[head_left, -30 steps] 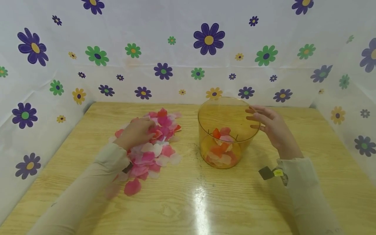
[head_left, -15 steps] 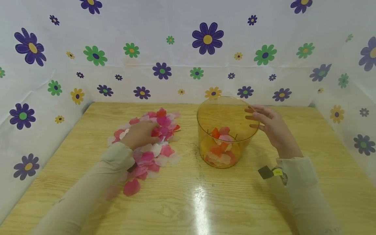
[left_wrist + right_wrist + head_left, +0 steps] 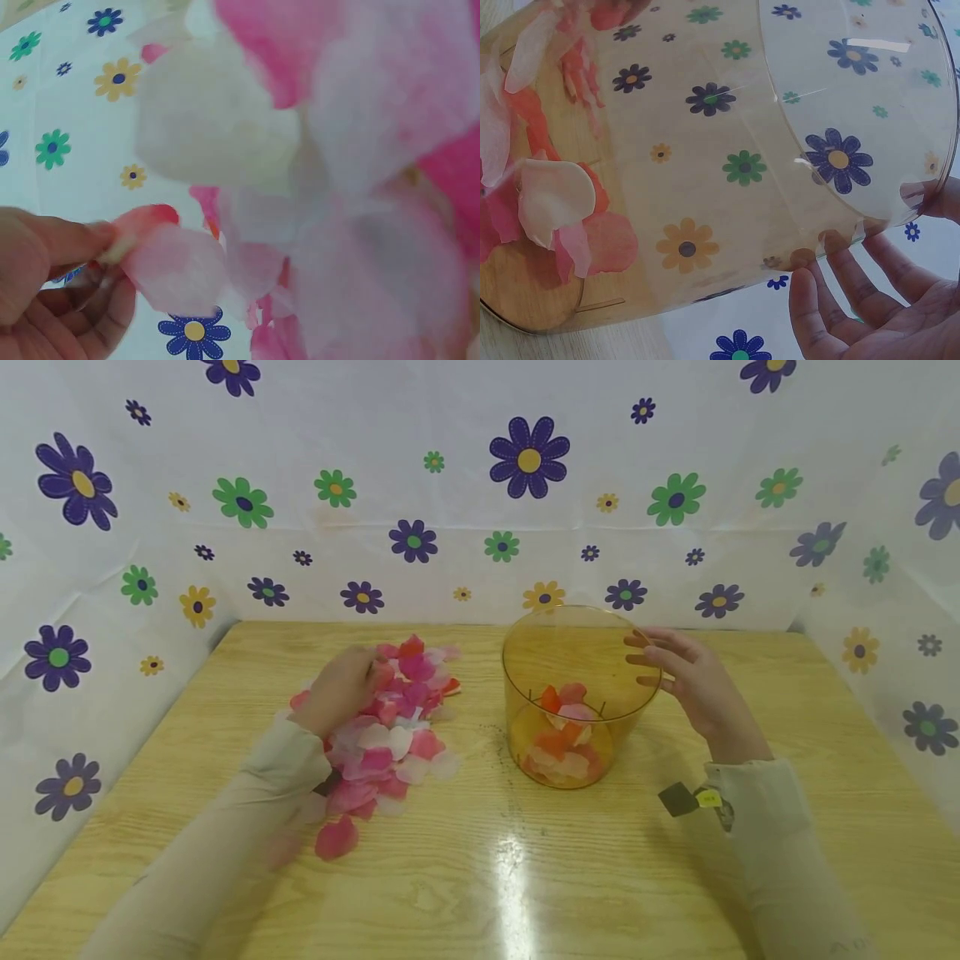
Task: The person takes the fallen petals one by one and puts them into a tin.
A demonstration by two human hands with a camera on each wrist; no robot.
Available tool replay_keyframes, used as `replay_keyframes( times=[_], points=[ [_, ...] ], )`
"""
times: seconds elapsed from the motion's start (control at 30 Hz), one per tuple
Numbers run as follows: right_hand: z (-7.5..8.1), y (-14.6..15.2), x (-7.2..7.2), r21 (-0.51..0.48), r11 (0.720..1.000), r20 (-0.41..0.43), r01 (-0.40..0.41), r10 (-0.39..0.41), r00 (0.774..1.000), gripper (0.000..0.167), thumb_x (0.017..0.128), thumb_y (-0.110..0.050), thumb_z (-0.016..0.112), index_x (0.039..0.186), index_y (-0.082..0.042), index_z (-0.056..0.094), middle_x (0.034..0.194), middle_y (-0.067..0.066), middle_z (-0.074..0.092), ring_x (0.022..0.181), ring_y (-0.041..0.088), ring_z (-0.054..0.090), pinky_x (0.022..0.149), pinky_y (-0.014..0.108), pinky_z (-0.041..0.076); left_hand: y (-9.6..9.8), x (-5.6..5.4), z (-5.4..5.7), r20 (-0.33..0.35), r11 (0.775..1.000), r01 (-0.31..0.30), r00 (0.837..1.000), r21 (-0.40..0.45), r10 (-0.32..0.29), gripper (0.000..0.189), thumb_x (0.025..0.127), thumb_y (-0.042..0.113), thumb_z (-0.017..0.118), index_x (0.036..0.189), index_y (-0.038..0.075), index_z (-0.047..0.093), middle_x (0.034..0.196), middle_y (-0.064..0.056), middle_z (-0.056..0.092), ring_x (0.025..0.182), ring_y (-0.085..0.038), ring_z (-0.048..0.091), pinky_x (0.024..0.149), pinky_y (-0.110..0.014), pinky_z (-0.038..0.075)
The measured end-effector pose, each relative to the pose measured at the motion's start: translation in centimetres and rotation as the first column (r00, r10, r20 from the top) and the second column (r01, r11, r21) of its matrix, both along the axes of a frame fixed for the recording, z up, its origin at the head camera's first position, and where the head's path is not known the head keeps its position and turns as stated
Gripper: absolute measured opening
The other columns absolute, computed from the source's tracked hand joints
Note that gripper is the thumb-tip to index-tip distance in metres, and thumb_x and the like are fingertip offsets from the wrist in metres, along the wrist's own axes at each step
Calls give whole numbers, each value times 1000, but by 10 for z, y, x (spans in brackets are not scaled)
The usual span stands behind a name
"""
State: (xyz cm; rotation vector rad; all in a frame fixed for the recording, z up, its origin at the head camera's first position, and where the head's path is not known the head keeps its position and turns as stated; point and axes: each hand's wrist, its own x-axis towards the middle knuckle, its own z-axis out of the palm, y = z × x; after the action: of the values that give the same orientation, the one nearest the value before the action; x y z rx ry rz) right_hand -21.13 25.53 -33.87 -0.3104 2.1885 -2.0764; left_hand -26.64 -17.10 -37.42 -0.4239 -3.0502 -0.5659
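My left hand (image 3: pixel 341 689) is over the far left part of a loose pile of pink, white and red artificial flower petals (image 3: pixel 393 737). In the left wrist view, its thumb and fingertips pinch pale pink and red petals (image 3: pixel 176 266). To the right of the pile, a clear amber plastic bucket (image 3: pixel 521 727) stands upright, with several orange, pink and cream petals (image 3: pixel 562 747) at its bottom. My right hand (image 3: pixel 693 681) touches the bucket's right side near the rim. Its spread fingertips rest against the outer wall in the right wrist view.
The wooden table (image 3: pixel 442 885) ends at a white cloth backdrop (image 3: pixel 465 410) printed with purple, green and yellow flowers, which also closes off both sides. One pink petal (image 3: pixel 337 837) lies at the near end of the pile. A black tag (image 3: pixel 678 799) hangs from my right cuff.
My left hand moved right across the pile, then back left and slightly farther away, now with petals between its fingers. The right hand and the bucket stayed in place.
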Motion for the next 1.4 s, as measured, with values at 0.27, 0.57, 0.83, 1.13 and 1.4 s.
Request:
replay_keyframes(
  times=[0.27,0.57,0.83,1.13,1.4],
  points=[
    [-1,1,0,-7,1000,1,2,-2,1000,20,98,-26,49,117,-24,55,116,-16,59,105,3,57,85,20,48,-5,1,6,-2,997,-43,999,58,43,31,94,18,56,118,-2,58,102,-18,60,90,-29,54,86,-44,51],
    [0,0,0,-7,1000,-2,0,0,1000,20,98,-25,49,117,-24,55,116,-16,59,104,3,57,85,19,48,-6,2,5,-70,999,-47,996,-13,46,25,93,25,58,97,2,65,88,-14,57,82,-26,53,75,-39,52],
    [0,0,0,2,1000,2,5,-5,1000,21,98,-26,49,118,-23,54,116,-16,59,105,3,57,85,19,48,-3,0,6,-61,998,-22,998,-52,19,25,94,27,57,88,4,65,78,-9,57,72,-23,51,68,-34,47],
    [1,0,0,13,1000,5,4,-4,1000,23,98,-27,49,119,-23,54,116,-16,58,105,3,56,85,19,48,-3,2,9,-51,1000,-23,998,9,24,22,93,28,58,100,7,64,84,-9,65,76,-24,57,74,-39,52],
    [1,0,0,13,1000,13,6,-6,1000,22,98,-27,49,119,-24,54,116,-17,58,105,3,56,86,19,47,3,3,35,-153,1000,-6,988,24,10,15,91,22,61,96,8,64,84,-9,64,77,-23,55,70,-36,49]
  ],
)
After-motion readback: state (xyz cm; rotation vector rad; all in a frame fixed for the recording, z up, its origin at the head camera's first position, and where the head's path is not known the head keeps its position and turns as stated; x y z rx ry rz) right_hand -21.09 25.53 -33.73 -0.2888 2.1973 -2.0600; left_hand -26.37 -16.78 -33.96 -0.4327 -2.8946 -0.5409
